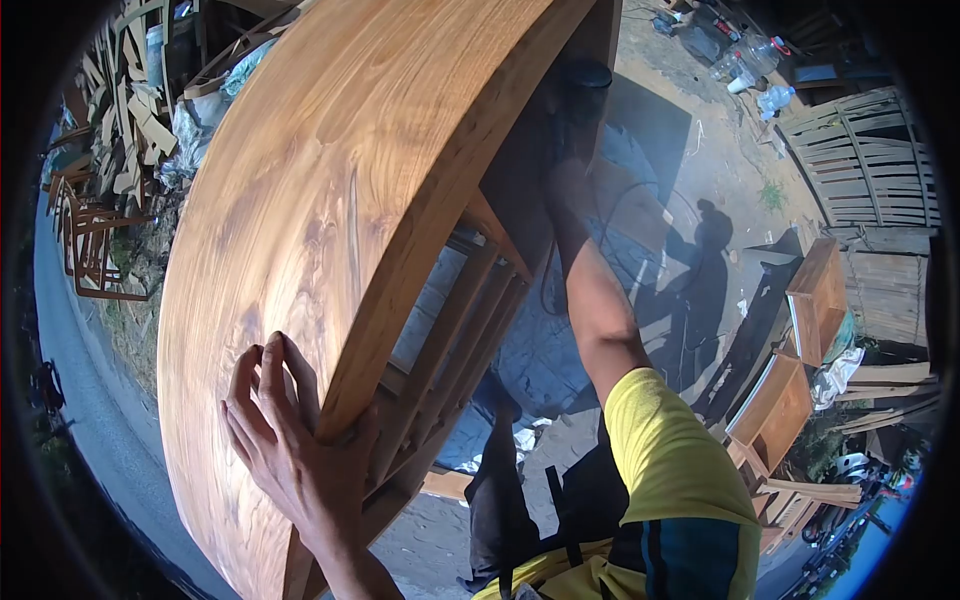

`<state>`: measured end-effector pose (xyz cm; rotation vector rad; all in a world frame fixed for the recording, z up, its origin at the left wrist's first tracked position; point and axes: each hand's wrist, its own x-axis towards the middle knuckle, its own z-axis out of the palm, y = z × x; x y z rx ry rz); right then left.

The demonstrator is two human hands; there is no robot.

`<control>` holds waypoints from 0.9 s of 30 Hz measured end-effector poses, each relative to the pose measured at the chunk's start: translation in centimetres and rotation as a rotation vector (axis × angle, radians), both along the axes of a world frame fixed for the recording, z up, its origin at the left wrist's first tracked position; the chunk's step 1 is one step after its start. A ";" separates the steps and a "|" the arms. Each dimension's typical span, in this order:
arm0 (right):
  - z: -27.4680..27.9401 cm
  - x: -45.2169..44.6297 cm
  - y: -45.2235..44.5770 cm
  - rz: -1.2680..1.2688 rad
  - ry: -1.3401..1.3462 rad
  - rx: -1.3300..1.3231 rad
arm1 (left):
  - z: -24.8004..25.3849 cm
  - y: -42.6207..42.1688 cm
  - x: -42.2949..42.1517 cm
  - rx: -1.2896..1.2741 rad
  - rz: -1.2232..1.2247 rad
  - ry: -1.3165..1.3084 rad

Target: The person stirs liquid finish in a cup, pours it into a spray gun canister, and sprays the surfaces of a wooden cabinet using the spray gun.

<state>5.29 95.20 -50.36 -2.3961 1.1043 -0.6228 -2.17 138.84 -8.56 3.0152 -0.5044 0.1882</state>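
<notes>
A large wooden table [300,200] with a smooth, grained top fills the left and middle of the view, its open inner frame [440,340] facing me. My left hand [290,430] grips the near edge of the top, fingers bent over the surface and thumb behind the edge. Inside the shaded side, my right hand [568,180] is closed around a dark power tool [580,95] that looks like a sander. Shadow hides most of its fingers and the tool's working face. Dust hangs in the air beside it.
Two wooden drawers [780,415] lie at the right. Wood scraps [130,110] and stacked chair frames [95,240] stand at the far left. Plastic bottles [755,60] and a slatted bamboo panel [860,150] are at the upper right. A cord [548,280] hangs near my right forearm.
</notes>
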 end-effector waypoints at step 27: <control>-2.4 -3.2 2.0 -0.119 -0.058 0.103 | -0.4 -0.1 0.0 -0.095 -0.050 -0.016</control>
